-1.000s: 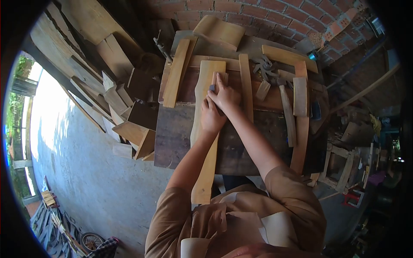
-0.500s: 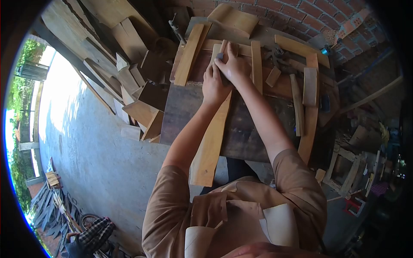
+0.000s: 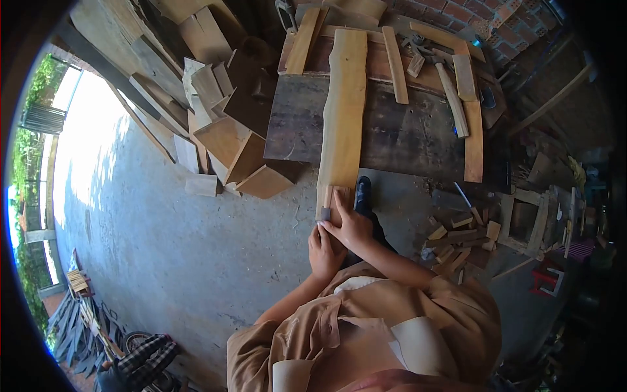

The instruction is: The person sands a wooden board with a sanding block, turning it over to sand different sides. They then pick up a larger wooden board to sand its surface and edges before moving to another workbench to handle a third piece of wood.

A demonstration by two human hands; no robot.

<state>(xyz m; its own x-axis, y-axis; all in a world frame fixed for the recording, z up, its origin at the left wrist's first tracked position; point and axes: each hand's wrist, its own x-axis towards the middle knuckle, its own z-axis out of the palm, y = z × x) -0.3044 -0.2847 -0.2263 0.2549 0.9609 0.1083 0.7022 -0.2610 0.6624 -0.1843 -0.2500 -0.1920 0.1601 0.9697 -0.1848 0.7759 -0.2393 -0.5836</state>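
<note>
Having moved nearer, the wooden plane [image 3: 329,200] is sitting on the near end of the board [image 3: 345,111], right hand [image 3: 353,230] and nearer left hand [image 3: 326,255] curling around it, the board's length running away far.

The board [image 3: 346,111] is a long, fairly narrow plank of yellowish wood, with a paler strip running down its left side. Its left edge is wavy, while the right edge runs straighter. It lies flat, its far part on the desk [image 3: 411,144] and its near end jutting out past the desk's front edge toward the person. On that overhanging end sits a small brown wooden block [image 3: 335,195], lined up lengthwise with the board, with a dark grey piece at its left side. The hands [image 3: 339,238] grip the block and partly hide it.
</note>
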